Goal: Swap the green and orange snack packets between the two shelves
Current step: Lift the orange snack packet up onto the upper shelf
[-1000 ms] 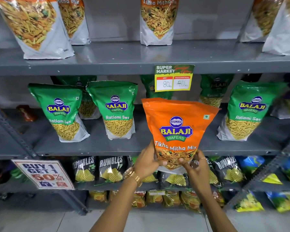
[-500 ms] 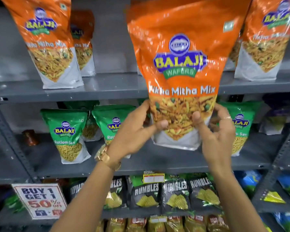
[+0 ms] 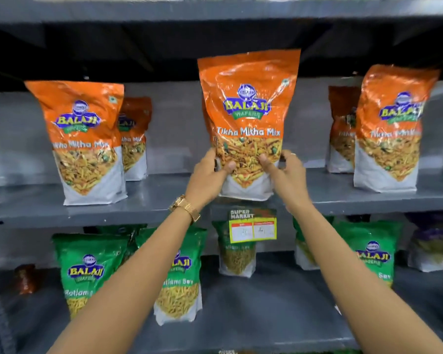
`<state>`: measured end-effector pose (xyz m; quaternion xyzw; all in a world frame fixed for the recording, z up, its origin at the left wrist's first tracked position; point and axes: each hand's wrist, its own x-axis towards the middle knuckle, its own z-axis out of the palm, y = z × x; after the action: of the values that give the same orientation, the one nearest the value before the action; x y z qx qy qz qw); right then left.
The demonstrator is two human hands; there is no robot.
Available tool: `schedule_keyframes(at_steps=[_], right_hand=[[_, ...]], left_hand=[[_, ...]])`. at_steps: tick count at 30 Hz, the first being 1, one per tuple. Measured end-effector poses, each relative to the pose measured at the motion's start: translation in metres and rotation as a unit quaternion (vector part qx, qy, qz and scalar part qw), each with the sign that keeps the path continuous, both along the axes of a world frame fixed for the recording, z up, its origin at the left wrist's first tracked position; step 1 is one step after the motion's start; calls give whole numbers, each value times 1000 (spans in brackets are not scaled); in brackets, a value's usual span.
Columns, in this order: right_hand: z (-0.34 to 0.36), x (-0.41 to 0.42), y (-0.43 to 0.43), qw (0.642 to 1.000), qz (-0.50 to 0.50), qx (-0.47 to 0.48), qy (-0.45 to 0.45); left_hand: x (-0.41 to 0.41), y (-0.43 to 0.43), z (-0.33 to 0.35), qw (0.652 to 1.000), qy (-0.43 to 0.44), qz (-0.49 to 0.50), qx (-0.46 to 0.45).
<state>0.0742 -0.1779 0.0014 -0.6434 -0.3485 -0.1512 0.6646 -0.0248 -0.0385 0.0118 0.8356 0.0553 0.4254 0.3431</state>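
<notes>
While both hands, left hand [image 3: 207,175] and right hand [image 3: 287,172], grip its lower corners with closed fingers, a glossy orange packet [image 3: 248,118] stands upright on the upper shelf [image 3: 149,200]. Five orange packets show there; at least five green packets [image 3: 92,267] sit below.

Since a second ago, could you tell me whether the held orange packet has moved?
Yes. The orange packet has gone up: it was in front of the green-packet shelf, below the price tag; now both hands set it on the upper shelf, above that tag.

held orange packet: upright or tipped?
Upright. The orange Tikha Mitha Mix packet stands vertical, white base on the upper shelf, label level, left hand and right hand gripping its lower sides.
</notes>
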Motion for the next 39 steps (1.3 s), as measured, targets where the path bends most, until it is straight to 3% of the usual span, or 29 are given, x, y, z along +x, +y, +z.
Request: schedule_keyframes(at_steps=[12,20,32,36,39], right_hand=[[-3,53,46,996,-2,-83,34],[-8,62,57,992,28,-112,47],[-10,61,54,990,39,-128,54],[-14,51,41,997,-33,-68,31],[-26,20,29,993,-57,85,-51]], left_hand=[[58,34,-7,996,83,22,-37],[66,40,-16,993,62,96,-35],[58,38,-17,993,58,92,-43],[44,33,-25,995,-12,95,-43],[22,19,-47,983,-125,129,26]])
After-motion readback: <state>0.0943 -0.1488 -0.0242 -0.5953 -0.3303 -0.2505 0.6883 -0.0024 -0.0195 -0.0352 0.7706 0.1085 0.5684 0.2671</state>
